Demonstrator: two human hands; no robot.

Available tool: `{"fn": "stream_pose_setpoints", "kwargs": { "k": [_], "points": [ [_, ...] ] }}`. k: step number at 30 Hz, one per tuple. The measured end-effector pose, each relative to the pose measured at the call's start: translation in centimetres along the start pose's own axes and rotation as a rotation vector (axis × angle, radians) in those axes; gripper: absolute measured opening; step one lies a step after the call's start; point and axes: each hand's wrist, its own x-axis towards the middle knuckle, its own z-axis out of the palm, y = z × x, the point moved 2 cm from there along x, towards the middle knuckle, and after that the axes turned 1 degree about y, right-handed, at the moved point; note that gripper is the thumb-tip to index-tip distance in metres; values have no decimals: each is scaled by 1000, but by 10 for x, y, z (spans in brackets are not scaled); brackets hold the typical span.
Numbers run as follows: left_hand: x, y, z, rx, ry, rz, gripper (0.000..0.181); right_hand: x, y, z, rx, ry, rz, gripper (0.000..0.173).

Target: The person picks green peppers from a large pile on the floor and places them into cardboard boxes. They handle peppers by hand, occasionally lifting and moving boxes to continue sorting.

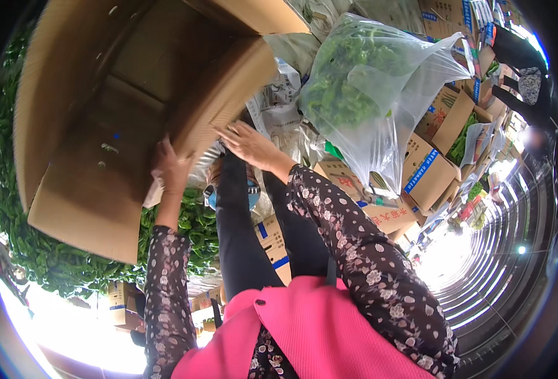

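A large open cardboard box (84,199) is tilted before me at the upper left, its inside bare but for small scraps and marks. My left hand (167,163) grips the box at its near wall, fingers on the inner side and partly blurred. Something pale shows below that palm; what it is, I cannot tell. At the outer edge of the same wall, my right hand (250,144) holds on with its fingers laid over the cardboard. To the right of my right hand stands a clear plastic bag (378,90) of leafy greens.
A broad heap of dark leafy greens (61,256) lies left and beneath the box. Cardboard boxes (426,166) with blue tape are stacked at the right, some holding greens. White plastic sheeting (293,137) covers the floor by my feet. A person (520,80) is at the far right.
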Motion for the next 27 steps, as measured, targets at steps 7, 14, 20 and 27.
{"fn": "stream_pose_setpoints", "kwargs": {
  "k": [7,14,20,27],
  "points": [
    [6,-9,-8,130,171,131,42,-34,111,33,-2,260,658,65],
    [11,2,-14,49,174,151,41,5,291,83,-437,150,884,61],
    [14,8,-15,64,164,189,44,-5,284,95,-205,-8,903,11],
    [5,-8,-5,26,152,107,47,-85,104,-77,264,321,597,22]
  ]
}}
